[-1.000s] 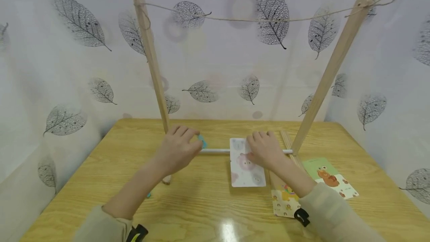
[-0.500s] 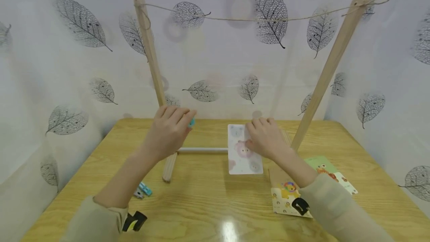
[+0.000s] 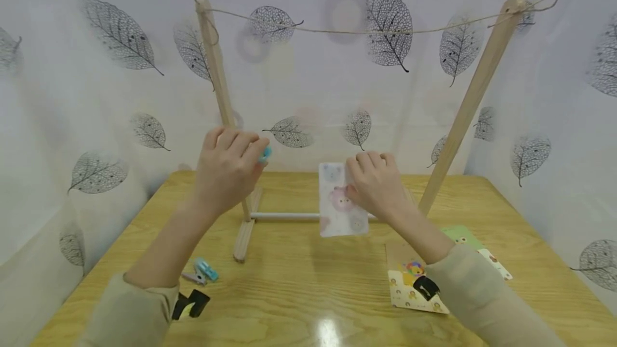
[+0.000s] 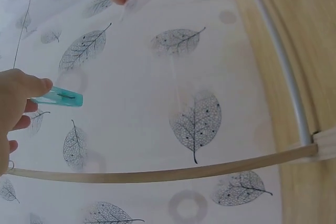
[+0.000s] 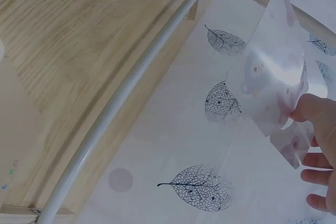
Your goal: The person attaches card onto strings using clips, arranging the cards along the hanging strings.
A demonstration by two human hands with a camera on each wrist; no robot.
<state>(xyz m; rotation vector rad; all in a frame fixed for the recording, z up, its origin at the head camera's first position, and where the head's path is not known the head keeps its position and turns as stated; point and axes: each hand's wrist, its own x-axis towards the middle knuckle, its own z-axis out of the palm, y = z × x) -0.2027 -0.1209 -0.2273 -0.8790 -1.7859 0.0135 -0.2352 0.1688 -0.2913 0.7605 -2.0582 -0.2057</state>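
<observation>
My left hand pinches a teal clip beside the left post; in the left wrist view the clip juts out from between thumb and fingers. My right hand holds a pale card with a pink animal face by its right edge, above the white bar. Seen from the right wrist, thumb and fingers pinch the card, which looks bent. A string runs between the tops of two wooden posts, above both hands.
Another teal clip and a greyish clip lie on the table at left. A lion card and a green-and-white card lie at right. The right post leans outward; a white bar joins the stand's feet.
Both hands have risen, the left also moving leftward with its clip. The card has gone up and slightly left in my right hand. The clips on the table have come into fuller view.
</observation>
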